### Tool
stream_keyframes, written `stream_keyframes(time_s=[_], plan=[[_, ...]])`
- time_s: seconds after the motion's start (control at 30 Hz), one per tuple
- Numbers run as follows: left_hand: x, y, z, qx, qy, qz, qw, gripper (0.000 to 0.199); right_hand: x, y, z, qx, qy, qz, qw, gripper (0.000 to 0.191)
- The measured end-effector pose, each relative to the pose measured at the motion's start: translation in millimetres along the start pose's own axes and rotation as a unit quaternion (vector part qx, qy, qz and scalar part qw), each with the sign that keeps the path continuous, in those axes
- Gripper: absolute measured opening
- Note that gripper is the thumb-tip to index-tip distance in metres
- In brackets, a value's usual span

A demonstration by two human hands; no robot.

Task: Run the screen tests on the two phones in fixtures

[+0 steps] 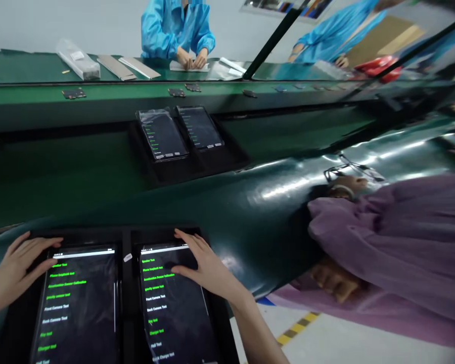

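Left hand (pixel 25 263): fingers parted, thumb well away from index, nothing enclosed; fingertips at the upper left corner of the left tablet (pixel 79 313), thumb tip by its screen edge. Right hand (pixel 205 263): also spread wide, not closed round anything; index near the top edge of the right tablet (pixel 178 313), thumb over its lit screen; firm contact or hovering, cannot tell. Both tablets lie face up, side by side, in the two compartments of a black tray (pixel 126 308), test lists in green and white text. Counts: two hands, two tablets in this tray, one small white tag (pixel 128 258) on the divider. Second black tray (pixel 227 164) on the green belt (pixel 60 172), also two lit tablets: one left (pixel 163 134), one right (pixel 200 126). At least four small dark circuit boards (pixel 74 93) on the ledge behind; further right too blurred to count. Edges: near tray's far rim sits just short of the belt, lower end cut off by frame; bench edge passes close by its right side, floor (pixel 364 333) beyond. Glossy green mat (pixel 250 212) stretches from tray to a purple sleeve (pixel 387 217), thin cables (pixel 358 167) near that person's hand. Across the belt, a co-worker in blue (pixel 176 30), both hands on a pale strip (pixel 178 66).
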State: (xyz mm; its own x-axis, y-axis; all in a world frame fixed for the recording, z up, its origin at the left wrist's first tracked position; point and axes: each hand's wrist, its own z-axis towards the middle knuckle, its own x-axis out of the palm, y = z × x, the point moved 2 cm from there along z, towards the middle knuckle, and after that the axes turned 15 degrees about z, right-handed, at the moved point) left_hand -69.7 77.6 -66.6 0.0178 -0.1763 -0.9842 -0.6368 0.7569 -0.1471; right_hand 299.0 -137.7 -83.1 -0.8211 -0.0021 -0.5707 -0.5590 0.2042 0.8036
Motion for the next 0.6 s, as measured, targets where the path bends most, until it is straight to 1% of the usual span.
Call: stream_keyframes(time_s=[0.03,0.1,0.17,0.23,0.3,0.43,0.53,0.6], plan=[[-0.7,0,0,-0.008,-0.012,-0.015,1.0,0.041,0,-3,0,0.006,-0.014,0.02,1.0,0.07],[-1.1,-3,0,-0.02,-0.025,-0.027,0.999,0.04,2,-8,-1,0.0,-0.043,0.038,0.998,0.065],[-1.8,-9,-1,-0.036,-0.011,-0.035,0.999,0.043,6,-13,-3,-0.019,-0.066,0.035,0.997,0.064],[-4.3,-15,-1,-0.044,0.022,-0.049,0.998,0.046,9,-17,-4,-0.035,-0.079,0.029,0.996,0.064],[-8.9,-21,-1,-0.046,0.042,-0.05,0.997,0.047,11,-20,-5,-0.043,-0.086,0.028,0.995,0.063],[-16.6,-29,-3,-0.037,0.059,-0.047,0.996,0.046,14,-26,-6,-0.051,-0.09,0.027,0.994,0.061],[-17.6,-30,-6,-0.028,0.075,-0.06,0.995,0.047,14,-29,-6,-0.057,-0.092,0.025,0.994,0.06],[-17.2,-30,-7,-0.023,0.076,-0.054,0.995,0.047,14,-29,-5,-0.062,-0.096,0.025,0.993,0.059]])
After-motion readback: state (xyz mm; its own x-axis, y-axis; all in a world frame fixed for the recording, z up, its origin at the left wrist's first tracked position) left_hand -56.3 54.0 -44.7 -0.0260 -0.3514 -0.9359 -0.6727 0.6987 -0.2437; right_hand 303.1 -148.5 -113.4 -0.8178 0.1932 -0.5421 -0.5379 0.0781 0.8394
